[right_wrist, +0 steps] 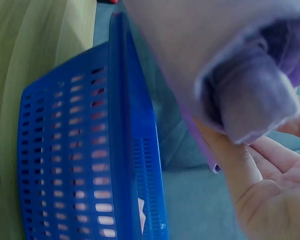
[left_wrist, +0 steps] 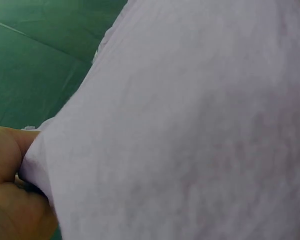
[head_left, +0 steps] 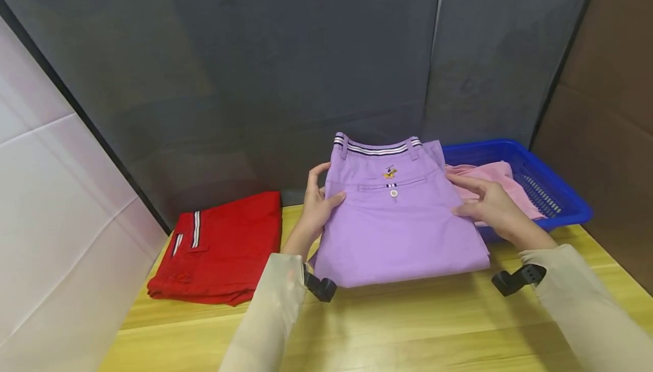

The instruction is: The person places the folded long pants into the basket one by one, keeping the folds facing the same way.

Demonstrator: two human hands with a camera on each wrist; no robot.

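Observation:
A folded pair of lilac shorts (head_left: 398,230), with a striped waistband and a small embroidered badge, is held just over the wooden table (head_left: 408,326). My left hand (head_left: 317,204) grips its left edge, thumb on top and fingers behind. My right hand (head_left: 484,202) holds the right edge, fingers spread on the cloth. In the left wrist view the lilac cloth (left_wrist: 190,125) fills the frame, with the left hand (left_wrist: 10,200) pinching its fold. The right wrist view shows the folded edge (right_wrist: 250,95) lying over the right hand (right_wrist: 270,200).
Folded red shorts (head_left: 224,247) lie on the table to the left. A blue plastic basket (head_left: 561,190) with a pink garment (head_left: 490,176) stands at the back right, also visible as the basket (right_wrist: 90,150) from the wrist. A dark backdrop (head_left: 306,66) closes the rear.

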